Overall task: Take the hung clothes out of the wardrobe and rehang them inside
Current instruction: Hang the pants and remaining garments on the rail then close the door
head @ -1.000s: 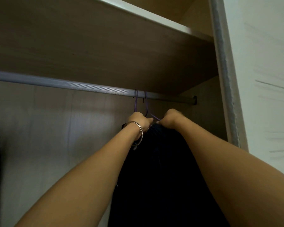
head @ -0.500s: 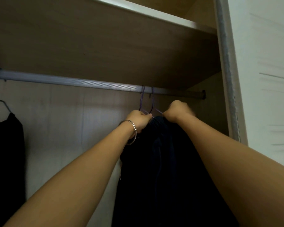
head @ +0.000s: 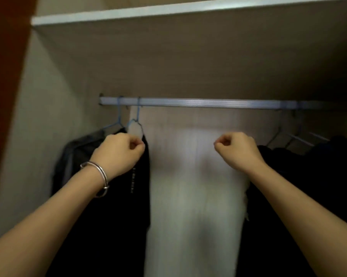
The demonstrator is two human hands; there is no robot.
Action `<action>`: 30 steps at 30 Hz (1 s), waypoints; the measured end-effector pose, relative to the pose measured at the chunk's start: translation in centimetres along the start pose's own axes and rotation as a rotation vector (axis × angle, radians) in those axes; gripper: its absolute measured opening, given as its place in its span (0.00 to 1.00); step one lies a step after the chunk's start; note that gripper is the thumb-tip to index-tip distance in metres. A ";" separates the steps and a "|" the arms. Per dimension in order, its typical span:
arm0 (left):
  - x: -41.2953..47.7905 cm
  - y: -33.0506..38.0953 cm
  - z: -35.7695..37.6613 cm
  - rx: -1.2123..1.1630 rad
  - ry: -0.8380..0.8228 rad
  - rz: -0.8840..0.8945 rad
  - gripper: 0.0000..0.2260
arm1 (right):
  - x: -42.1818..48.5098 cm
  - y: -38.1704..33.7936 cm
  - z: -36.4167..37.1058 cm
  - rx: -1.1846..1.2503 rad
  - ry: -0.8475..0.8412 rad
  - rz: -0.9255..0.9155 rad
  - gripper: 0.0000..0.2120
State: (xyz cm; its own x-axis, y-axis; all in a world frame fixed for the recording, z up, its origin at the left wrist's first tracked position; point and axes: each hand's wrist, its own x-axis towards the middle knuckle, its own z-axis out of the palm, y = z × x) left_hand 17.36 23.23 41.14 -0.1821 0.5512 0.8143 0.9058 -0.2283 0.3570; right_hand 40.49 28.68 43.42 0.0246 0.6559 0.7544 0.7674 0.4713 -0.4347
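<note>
A metal rail [head: 208, 102] runs across the wardrobe under a shelf. At its left end two blue hangers [head: 137, 116] carry a black garment [head: 136, 196] and a grey one [head: 74, 156]. My left hand [head: 118, 150], with a bracelet on the wrist, is curled in front of the black garment's shoulder; nothing shows between its fingers. My right hand [head: 238, 150] is a curled fist in the gap between the clothes and holds nothing. More dark clothes [head: 308, 186] hang on wire hangers [head: 288, 136] at the right.
The pale back panel [head: 188, 186] shows in the gap between the two groups of clothes. The shelf's white front edge [head: 168, 11] is overhead. The wardrobe's left side wall [head: 38, 136] and a reddish-brown door edge [head: 4, 76] close off the left.
Both hands have let go of the dark garment on the purple hangers at the rail's right end. The view has swung left, and my left hand has come to the black garment there.
</note>
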 end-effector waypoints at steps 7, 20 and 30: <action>1.6 -8.1 -5.0 0.064 0.239 -0.052 0.13 | -1.3 -10.3 9.9 0.315 -0.131 -0.062 0.10; 5.5 -14.1 -4.4 0.005 -0.061 -0.275 0.12 | 0.9 -20.0 17.6 0.550 -0.260 0.166 0.18; 7.0 -13.3 -5.8 0.134 -0.039 -0.226 0.13 | 0.7 -20.3 17.9 0.472 -0.260 0.101 0.13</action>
State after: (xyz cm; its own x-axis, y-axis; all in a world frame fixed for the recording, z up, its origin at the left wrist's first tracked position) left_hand 1.83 25.45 44.71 -0.3732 0.6068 0.7018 0.8868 0.0110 0.4620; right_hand 13.44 30.13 43.95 -0.1216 0.8077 0.5769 0.3973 0.5722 -0.7174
